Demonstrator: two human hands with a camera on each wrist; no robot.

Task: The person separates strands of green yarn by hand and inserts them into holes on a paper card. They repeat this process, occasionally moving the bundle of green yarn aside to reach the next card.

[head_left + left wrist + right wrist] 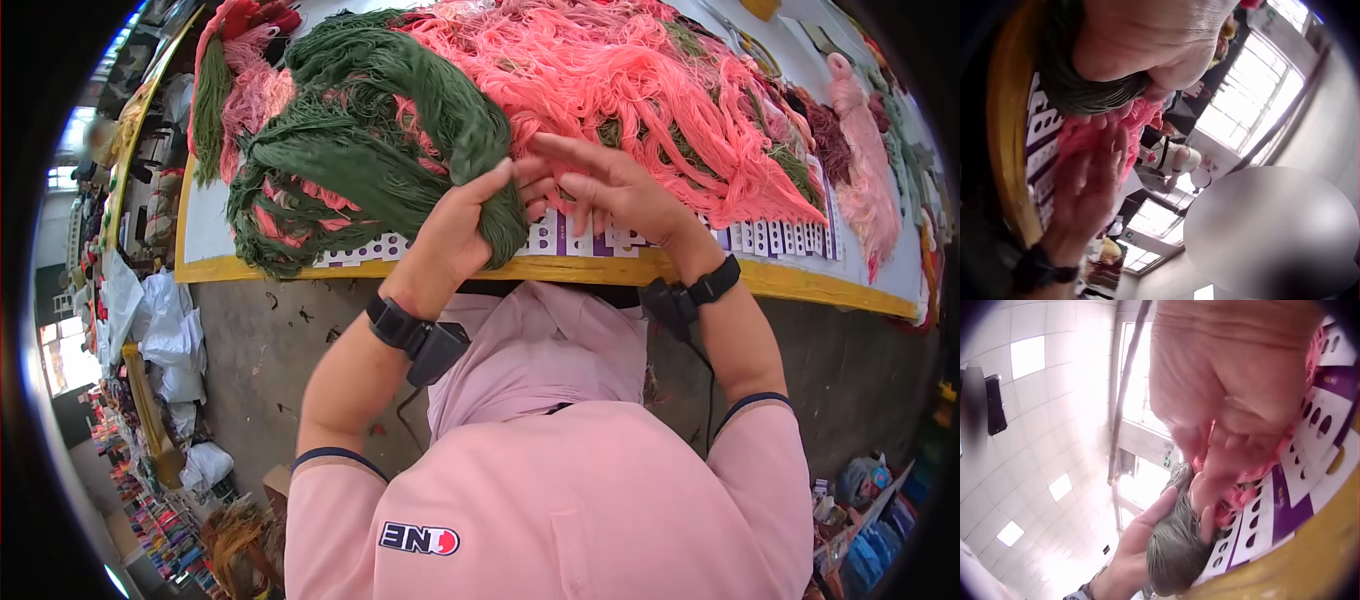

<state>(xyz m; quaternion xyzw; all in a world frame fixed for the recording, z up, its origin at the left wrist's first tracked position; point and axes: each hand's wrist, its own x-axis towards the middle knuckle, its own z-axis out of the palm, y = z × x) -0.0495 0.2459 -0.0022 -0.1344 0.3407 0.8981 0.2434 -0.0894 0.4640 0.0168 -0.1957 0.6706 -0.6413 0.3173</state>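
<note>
A thick dark green yarn hank [350,160] lies looped over the left of the table, its right end hanging at the front edge. The left hand [455,225] grips that end, thumb on top and fingers curled round it, as the left wrist view [1147,44] also shows. Just right of it the right hand [620,190] is held with its fingers loosely extended toward the yarn, over pink yarn [600,80]. In the right wrist view the right hand's [1235,394] fingertips are close by the green bundle [1175,550]; whether they touch it cannot be told.
White and purple cards with holes [790,238] line the table's yellow front edge [800,285]. Pink and green hanks hang at the back left, with a pale pink hank [865,170] at the right. Scissors [755,50] lie at the back. White bags [170,320] stand left of the table.
</note>
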